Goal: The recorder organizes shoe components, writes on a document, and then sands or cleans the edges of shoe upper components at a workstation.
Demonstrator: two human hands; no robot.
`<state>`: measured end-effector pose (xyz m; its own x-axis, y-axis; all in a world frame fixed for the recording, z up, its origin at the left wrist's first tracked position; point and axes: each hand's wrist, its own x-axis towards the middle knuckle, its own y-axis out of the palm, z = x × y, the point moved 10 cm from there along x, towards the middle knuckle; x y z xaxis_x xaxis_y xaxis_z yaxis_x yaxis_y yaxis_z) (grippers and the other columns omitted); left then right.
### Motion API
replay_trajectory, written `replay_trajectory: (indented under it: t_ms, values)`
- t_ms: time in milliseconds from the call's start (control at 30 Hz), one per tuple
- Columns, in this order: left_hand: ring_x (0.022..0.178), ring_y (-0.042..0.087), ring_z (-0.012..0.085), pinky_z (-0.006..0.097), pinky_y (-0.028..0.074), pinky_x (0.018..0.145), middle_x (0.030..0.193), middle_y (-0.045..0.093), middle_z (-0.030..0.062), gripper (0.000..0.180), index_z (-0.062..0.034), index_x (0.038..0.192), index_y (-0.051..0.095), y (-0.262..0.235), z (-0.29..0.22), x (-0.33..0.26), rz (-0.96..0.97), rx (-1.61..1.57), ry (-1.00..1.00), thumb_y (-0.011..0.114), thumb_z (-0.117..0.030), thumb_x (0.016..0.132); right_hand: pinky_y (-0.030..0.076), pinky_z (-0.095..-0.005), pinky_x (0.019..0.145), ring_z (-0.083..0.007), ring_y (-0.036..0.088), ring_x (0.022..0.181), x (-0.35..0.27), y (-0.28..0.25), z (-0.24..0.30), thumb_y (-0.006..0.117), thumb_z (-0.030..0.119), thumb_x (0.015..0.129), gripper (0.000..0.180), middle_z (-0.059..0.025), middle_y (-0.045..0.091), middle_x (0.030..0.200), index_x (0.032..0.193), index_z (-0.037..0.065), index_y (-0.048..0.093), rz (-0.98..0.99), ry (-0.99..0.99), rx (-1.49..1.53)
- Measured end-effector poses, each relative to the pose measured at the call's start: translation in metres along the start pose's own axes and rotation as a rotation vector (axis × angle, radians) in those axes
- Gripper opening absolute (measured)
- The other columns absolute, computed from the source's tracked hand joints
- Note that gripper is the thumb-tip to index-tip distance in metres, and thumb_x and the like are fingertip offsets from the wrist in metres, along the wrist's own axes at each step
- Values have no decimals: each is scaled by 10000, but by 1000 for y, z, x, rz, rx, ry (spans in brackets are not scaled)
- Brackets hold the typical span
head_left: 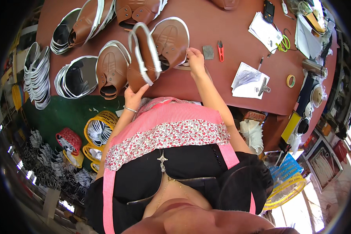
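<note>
- At upper centre of the frame: tilted brown shoe upper (134, 76), lower edge pinched in left grip (133, 98)
- Just right of it: second brown upper (172, 39), white rim pinched in right grip (196, 61)

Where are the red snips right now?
In the head view, the red snips lie on the table, to the right of the person's right hand and just right of the small grey square.

Shoe tops (112, 67) over the table's (218, 84) left half, snips (221, 52) right of the middle, a pen (260, 64) on papers (247, 86) by the near edge, a tape roll (288, 81) to their right, a flask (314, 68) at the right edge, baskets (114, 118) past the near left edge
</note>
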<state>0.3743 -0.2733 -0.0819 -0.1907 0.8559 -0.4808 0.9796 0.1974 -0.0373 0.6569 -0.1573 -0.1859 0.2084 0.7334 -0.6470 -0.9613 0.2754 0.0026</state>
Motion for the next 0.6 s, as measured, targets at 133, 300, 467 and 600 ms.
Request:
replay_trajectory:
  t_ms: [133,300,467,600]
  values:
    - [977,654,124,271,491,871,1085,721,57,281,-1,1107,687,21,-10,1,8,175,168,765,-76,848,406,-245,694,-78,512,802,-8,22,3,652,214,946,174,10,579,852,1040,68,645,195,106,70]
    - [945,639,300,398,464,847,988,692,121,243,-73,1001,732,18,-69,-27,-26,693,595,794,-142,776,430,-280,727,-84,492,823,-32,-27,83,593,151,995,126,10,528,891,1028,32,566,-104,-459,26]
    - [954,621,316,415,446,824,1018,673,98,263,-93,965,731,-7,-92,-62,-32,942,831,776,-129,708,476,-246,780,-82,567,867,-59,-67,148,594,151,1005,130,-34,609,940,1049,38,545,-182,-583,87]
    - [947,627,287,409,443,821,1009,677,79,279,-107,992,734,-57,-96,-105,-154,1116,816,771,-137,717,491,-259,803,-113,602,916,-64,-59,161,582,138,1006,164,-84,637,1004,1091,15,517,-115,-624,168]
